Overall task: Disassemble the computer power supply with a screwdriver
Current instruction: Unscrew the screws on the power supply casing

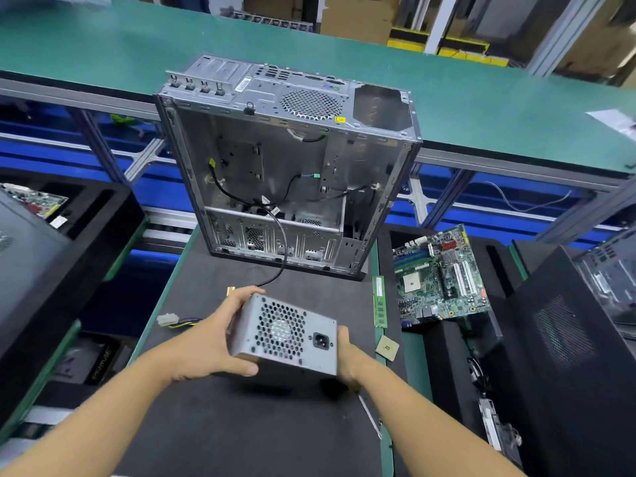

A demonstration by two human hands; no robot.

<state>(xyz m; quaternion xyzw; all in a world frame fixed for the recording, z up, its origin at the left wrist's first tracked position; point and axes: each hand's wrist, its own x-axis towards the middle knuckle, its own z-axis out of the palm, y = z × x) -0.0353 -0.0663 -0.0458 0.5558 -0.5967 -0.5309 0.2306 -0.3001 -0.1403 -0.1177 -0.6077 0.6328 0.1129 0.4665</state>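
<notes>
In the head view, the power supply is held just above the black mat, in front of the gutted computer case. The left hand curls round its left end. The right hand clasps the right end, fingers hidden. If the grip slips, the unit could drop onto the CPU chip nearby, and its trailing white connector might snag.

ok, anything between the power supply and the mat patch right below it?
Nothing visible. Both hands grip the grey perforated metal power supply, left hand and right hand on its sides. The black mat beneath shows only shadow; the loose black cable lies further back.
</notes>
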